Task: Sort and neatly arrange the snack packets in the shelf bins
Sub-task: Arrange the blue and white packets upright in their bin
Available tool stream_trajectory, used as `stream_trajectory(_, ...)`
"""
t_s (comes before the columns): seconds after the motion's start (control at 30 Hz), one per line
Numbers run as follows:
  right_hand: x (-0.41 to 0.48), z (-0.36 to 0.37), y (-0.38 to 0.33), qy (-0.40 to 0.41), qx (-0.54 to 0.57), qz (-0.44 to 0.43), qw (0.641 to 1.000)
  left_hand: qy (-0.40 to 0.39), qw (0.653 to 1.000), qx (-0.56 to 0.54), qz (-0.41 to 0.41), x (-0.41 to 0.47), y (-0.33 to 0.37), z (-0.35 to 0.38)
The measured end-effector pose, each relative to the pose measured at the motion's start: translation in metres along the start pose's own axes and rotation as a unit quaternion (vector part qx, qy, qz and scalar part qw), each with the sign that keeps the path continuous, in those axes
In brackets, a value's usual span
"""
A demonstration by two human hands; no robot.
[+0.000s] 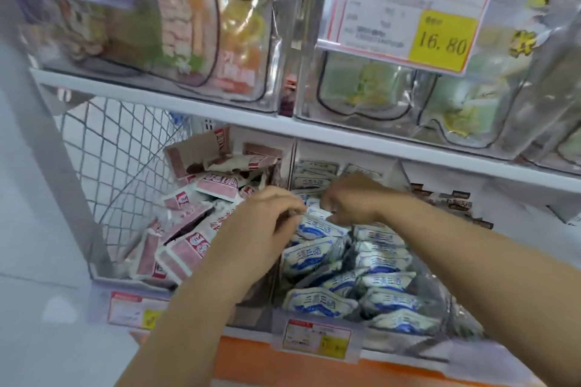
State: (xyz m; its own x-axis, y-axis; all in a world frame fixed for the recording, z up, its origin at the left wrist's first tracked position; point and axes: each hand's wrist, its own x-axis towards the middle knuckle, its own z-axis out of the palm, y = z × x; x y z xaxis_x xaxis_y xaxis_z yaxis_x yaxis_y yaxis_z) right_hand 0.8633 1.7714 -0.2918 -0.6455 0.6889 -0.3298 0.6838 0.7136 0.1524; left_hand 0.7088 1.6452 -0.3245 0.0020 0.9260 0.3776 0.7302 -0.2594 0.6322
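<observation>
Two clear bins sit side by side on the lower shelf. The left bin (103,276) holds several red-and-white snack packets (185,251) lying jumbled at all angles. The right bin (317,324) holds several blue-and-white packets (320,302) stacked in rough rows. My left hand (267,217) reaches over the divider between the bins, its fingers curled on a blue-and-white packet (317,228) at the top of the pile. My right hand (349,198) is at the back of the right bin, fingers closed on the blue-and-white packets there.
A white shelf board (220,110) runs just above the bins, carrying clear bins of larger bags (239,41) and a price tag reading 16.80 (440,38). A wire mesh panel (119,166) closes the left side. Further dark-labelled packets (452,201) lie to the right. An orange ledge (283,364) sits below.
</observation>
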Motion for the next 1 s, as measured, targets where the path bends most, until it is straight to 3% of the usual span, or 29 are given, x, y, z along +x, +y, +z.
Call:
stream_trajectory(0.1,-0.002,0.003,-0.013,0.096,-0.005,-0.035,0.995,-0.006,0.999,-0.036,-0.015,0.002,-0.002,-0.003)
stream_trajectory(0.27,-0.009,0.008,-0.015,0.195,0.122,-0.049,0.972,-0.018,0.995,-0.081,-0.05,0.003,-0.002,-0.008)
stream_trajectory(0.67,0.008,0.01,-0.017,-0.01,0.203,-0.039,0.978,-0.028,0.989,-0.116,-0.082,-0.002,0.006,-0.012)
stream_trajectory(0.73,-0.001,0.016,-0.019,-0.002,0.257,-0.037,0.966,-0.029,0.99,-0.115,-0.079,-0.002,0.005,-0.012)
stream_trajectory(0.9,-0.011,0.006,-0.022,0.178,0.385,0.033,0.905,-0.027,0.99,-0.11,-0.079,-0.001,0.004,-0.013)
stream_trajectory(1.0,0.004,0.002,-0.015,0.102,0.266,0.077,0.955,-0.03,0.99,-0.111,-0.08,-0.001,0.003,-0.013)
